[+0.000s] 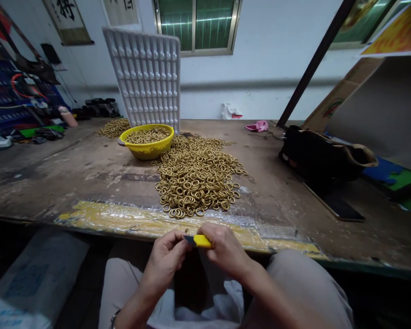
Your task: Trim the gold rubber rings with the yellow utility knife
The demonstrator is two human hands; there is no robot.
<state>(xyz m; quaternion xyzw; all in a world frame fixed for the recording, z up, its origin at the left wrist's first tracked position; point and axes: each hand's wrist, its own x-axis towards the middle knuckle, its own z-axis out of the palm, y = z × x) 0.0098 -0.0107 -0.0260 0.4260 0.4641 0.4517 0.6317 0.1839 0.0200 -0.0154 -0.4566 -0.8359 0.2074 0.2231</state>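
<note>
My right hand [222,246] grips a yellow utility knife [202,241], its dark blade pointing left toward my other hand. Closed in a pinch, my left hand [167,253] holds a small brass-coloured ring [187,231], mostly covered by the fingers. The blade tip is at the ring, though I cannot tell whether it touches. Just beyond both hands, a large pile of similar rings [198,178] spreads over the worktable [123,183]. Below them, a whitish open bag [226,301] hangs between my knees, its inside dark.
A yellow basin [145,150] full of rings stands left of the pile, before an upright grey ribbed panel [147,77]. A smaller ring heap [114,128] lies behind it. On the right are a black bag [318,155] and a phone [342,208]. Yellow tape [123,217] covers the table's front edge.
</note>
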